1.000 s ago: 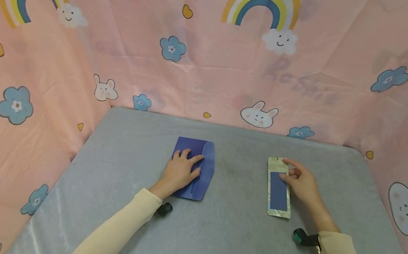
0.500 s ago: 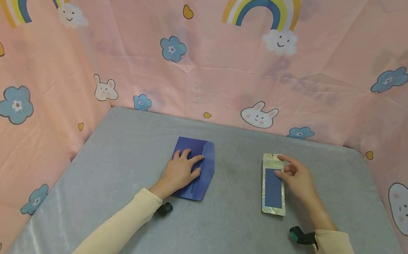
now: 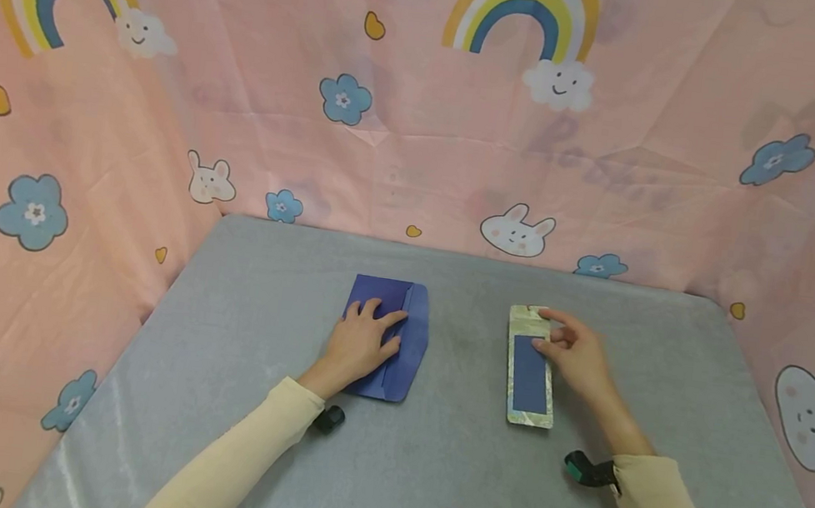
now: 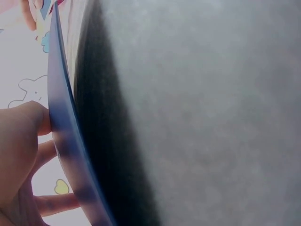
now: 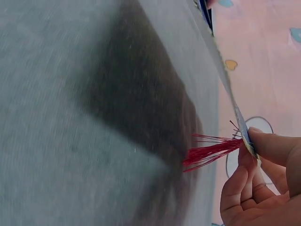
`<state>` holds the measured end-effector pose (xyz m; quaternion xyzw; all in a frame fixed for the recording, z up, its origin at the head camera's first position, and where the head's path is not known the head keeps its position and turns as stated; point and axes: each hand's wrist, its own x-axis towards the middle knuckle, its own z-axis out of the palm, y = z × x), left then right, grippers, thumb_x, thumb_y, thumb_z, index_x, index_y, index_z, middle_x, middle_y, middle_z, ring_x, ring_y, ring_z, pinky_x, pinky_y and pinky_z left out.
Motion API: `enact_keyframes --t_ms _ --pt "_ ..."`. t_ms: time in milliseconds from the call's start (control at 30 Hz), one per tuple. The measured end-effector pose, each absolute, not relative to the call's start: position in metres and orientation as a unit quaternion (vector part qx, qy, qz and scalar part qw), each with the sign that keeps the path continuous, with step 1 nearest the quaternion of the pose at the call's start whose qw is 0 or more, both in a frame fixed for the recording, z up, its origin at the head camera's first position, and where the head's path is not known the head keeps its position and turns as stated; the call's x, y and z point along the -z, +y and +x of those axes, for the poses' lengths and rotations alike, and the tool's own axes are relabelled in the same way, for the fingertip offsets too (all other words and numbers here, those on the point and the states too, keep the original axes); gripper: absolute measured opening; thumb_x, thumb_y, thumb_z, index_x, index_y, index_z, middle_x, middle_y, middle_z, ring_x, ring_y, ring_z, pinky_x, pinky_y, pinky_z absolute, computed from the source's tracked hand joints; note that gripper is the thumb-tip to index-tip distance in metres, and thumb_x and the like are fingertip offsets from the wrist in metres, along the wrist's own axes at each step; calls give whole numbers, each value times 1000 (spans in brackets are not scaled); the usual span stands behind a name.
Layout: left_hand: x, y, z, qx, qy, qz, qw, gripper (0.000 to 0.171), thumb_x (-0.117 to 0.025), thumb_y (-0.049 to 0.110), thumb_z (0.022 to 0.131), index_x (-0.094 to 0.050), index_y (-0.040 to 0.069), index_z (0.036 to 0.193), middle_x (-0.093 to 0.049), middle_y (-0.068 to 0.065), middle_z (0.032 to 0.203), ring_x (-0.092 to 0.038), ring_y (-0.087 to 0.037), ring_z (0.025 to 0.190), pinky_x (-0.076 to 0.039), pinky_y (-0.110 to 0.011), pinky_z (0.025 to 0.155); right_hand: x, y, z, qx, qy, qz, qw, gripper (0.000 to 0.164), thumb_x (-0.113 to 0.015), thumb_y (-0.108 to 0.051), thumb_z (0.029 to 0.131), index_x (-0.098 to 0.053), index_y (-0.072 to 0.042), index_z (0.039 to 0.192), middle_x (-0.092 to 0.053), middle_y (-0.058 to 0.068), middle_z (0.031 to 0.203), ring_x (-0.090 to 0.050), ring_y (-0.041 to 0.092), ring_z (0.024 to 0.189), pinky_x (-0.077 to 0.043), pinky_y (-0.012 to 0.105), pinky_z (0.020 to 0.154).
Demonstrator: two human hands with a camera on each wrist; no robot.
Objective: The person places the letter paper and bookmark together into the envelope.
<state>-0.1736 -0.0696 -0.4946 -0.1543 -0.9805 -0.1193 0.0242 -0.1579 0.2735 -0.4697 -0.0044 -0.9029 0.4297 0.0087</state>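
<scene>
A blue-purple envelope [image 3: 413, 347] lies on the grey table with its flap spread out to the right. My left hand [image 3: 358, 346] rests on it, fingers spread; the left wrist view shows the envelope [image 4: 66, 103] edge-on beside the fingers. Off to the right, my right hand [image 3: 580, 359] pinches a long card bookmark [image 3: 531, 377] by its right edge near the top. The bookmark has a pale green patterned border and a dark blue panel. In the right wrist view, a red tassel [image 5: 211, 153] hangs from it, and the bookmark is raised above its shadow.
The grey cloth-covered table [image 3: 428, 474] extends around both hands. Pink fabric [image 3: 418, 163] printed with rainbows, rabbits and flowers hangs behind it and along both sides. A black wrist camera [image 3: 588, 469] sits below the right hand, another black camera [image 3: 330, 419] below the left.
My right hand has carried the bookmark leftward, nearer the envelope. My left hand and the envelope have stayed where they were.
</scene>
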Motion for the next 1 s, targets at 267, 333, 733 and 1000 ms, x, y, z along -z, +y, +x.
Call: enact_keyframes --t_ms 267,333,733,1000 --pt "493 -69 -174 120 -981 -154 24 45 -54 42 90 -50 37 134 -47 -15 140 -44 -45 127 -46 -60 88 471 261 -161 -431 -902 -11 -15 50 -67 -19 86 -52 -16 134 -61 14 94 -47 8 70 -40 23 58" --pt "493 -70 -174 119 -981 -153 20 45 -54 42 90 -50 38 135 -47 -15 141 -44 -45 127 -46 -60 89 471 258 -161 -432 -902 -10 -17 50 -68 -19 86 -53 -16 133 -61 14 92 -47 8 68 -40 23 57" --pt "494 -70 -174 118 -981 -154 16 46 -53 42 90 -49 38 135 -46 -15 142 -43 -45 128 -46 -59 90 473 240 -167 -474 -880 -5 -37 51 -68 -18 85 -53 -16 133 -59 12 89 -44 5 61 -39 23 55" --pt "494 -70 -174 121 -980 -155 20 46 -54 41 90 -49 38 135 -46 -15 141 -43 -46 128 -46 -60 89 473 226 -170 -491 -870 8 -44 49 -69 -16 84 -55 -15 131 -58 9 85 -45 5 57 -44 23 55"
